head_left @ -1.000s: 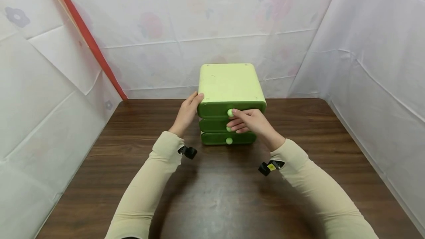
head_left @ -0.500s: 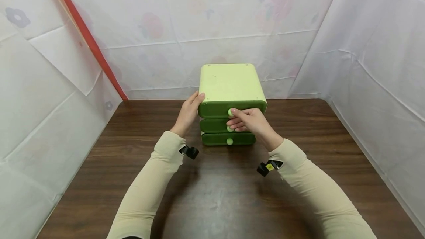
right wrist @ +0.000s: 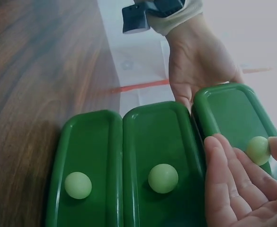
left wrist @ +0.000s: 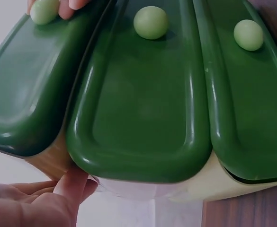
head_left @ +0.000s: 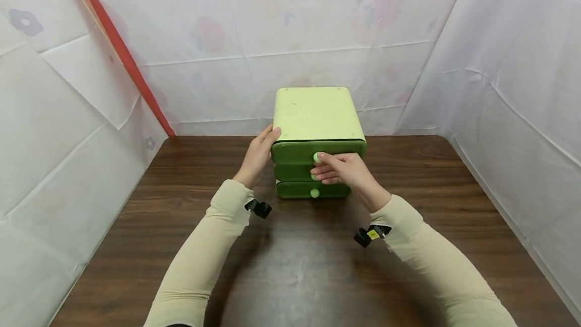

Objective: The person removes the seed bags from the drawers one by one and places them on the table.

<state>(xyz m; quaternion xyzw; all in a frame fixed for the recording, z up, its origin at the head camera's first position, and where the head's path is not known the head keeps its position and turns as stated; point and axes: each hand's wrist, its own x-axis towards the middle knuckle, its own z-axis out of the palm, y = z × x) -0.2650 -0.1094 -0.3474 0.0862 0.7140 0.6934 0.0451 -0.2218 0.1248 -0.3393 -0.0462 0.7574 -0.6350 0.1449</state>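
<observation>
A small light-green cabinet (head_left: 317,113) with three dark-green drawers stands at the back of the table. My right hand (head_left: 347,171) pinches the round pale knob (right wrist: 258,150) of the top drawer (head_left: 292,153) between thumb and index finger. The other fingers hang in front of the middle drawer (left wrist: 143,94), partly covering its knob in the head view. A thin dark gap shows along the top drawer's upper edge. My left hand (head_left: 256,155) rests against the cabinet's left side, its thumb at the upper front corner and fingers reaching back. The bottom drawer (head_left: 290,189) is flush at the base.
A dark brown wooden table (head_left: 290,266) extends in front of and beside the cabinet. White patterned sheeting (head_left: 218,85) hangs close behind it and along both sides. A red strip (head_left: 122,52) slants down the left back corner.
The top drawer's front has come slightly forward, and a dark gap now shows under the cabinet's top edge. My right hand has moved slightly towards me with the knob; the left hand stays put.
</observation>
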